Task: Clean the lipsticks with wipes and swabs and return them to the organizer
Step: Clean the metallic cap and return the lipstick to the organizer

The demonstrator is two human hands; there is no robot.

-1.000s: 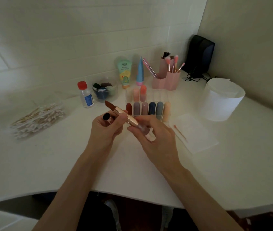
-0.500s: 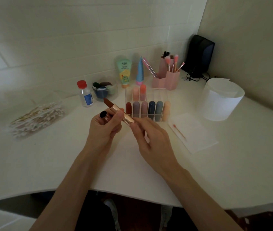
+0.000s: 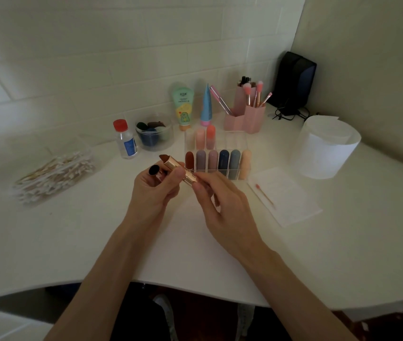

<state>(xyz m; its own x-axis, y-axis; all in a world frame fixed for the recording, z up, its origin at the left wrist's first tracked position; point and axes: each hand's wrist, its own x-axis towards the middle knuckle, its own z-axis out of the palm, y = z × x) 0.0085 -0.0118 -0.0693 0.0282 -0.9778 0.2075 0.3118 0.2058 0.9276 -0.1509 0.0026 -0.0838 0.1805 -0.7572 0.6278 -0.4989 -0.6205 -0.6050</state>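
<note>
Now lipstick (image 3: pixel 176 167) lies slanted, tip twd far-left corner of desk (image 3: pixel 92 242); left hand (image 3: pixel 155 193) grips barrel, right hand (image 3: pixel 222 203) pinches base.

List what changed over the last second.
The right hand shifted its grip up the open lipstick, now pinching near the gold collar and hiding the pale base seen earlier. The left hand holds it and the black cap as before; organizer, used swab and wipe unmoved.
</note>
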